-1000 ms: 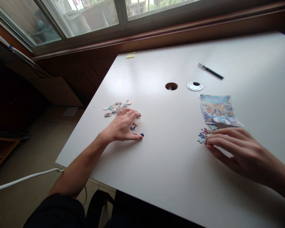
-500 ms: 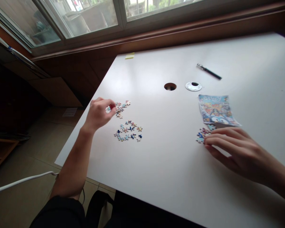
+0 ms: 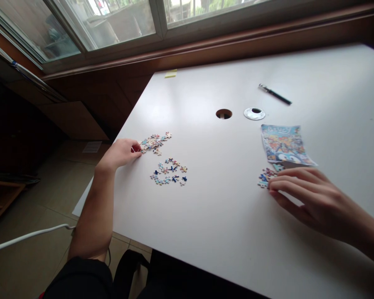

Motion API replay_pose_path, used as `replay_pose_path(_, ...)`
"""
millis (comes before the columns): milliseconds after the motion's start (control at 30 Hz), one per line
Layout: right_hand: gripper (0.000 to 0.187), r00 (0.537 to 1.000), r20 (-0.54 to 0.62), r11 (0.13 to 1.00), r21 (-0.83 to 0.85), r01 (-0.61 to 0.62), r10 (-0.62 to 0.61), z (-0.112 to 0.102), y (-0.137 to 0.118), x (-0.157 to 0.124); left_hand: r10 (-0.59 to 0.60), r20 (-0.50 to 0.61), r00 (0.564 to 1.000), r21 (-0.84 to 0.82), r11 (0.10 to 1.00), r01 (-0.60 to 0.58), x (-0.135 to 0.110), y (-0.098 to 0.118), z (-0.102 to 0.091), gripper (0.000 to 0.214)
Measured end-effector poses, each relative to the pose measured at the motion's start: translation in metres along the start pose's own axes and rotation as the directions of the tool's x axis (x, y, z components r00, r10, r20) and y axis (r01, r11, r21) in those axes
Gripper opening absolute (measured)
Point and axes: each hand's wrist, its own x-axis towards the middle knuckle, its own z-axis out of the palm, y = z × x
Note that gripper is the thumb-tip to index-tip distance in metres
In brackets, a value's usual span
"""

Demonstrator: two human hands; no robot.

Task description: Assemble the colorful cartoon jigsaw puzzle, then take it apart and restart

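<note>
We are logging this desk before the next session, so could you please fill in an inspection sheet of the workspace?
Surface: white table, with a round hole.
Job's things: two piles of puzzle pieces at the left, a third below the picture sheet.
Clutter: pen, silver ring, yellow note.
Hands: left hand at the far pile; right hand flat, fingertips at the third pile.
Cables: white cable over the floor.
Surroundings: window, tiled floor.

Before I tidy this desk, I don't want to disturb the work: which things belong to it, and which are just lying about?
In use:
left hand at the far pile of puzzle pieces
near pile of pieces
right hand by the small cluster of pieces
picture sheet

Lying about:
pen
metal ring
yellow note
</note>
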Motion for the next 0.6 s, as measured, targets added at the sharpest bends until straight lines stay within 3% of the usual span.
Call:
replay_pose_path(200, 0.019, 1.0, 0.002, 1.0, 0.0, -0.012, 0.012, -0.0003, 0.0006, -0.001, 0.007, -0.005, 1.0, -0.035, 0.999, -0.007, -0.0001, 0.0005, 0.0011, 0.016)
replay_pose_path(400, 0.019, 1.0, 0.003, 1.0, 0.002, -0.029, 0.029, 0.0003, 0.0005, -0.001, 0.003, -0.022, 1.0, -0.037, 0.999, -0.004, -0.0003, -0.0007, 0.0003, 0.03)
replay_pose_path(600, 0.018, 1.0, 0.0, 1.0, -0.006, -0.005, 0.005, 0.0005, -0.0005, -0.0002, 0.19, -0.085, 0.978, -0.083, 0.977, -0.197, -0.0033, 0.0077, -0.0021, 0.035)
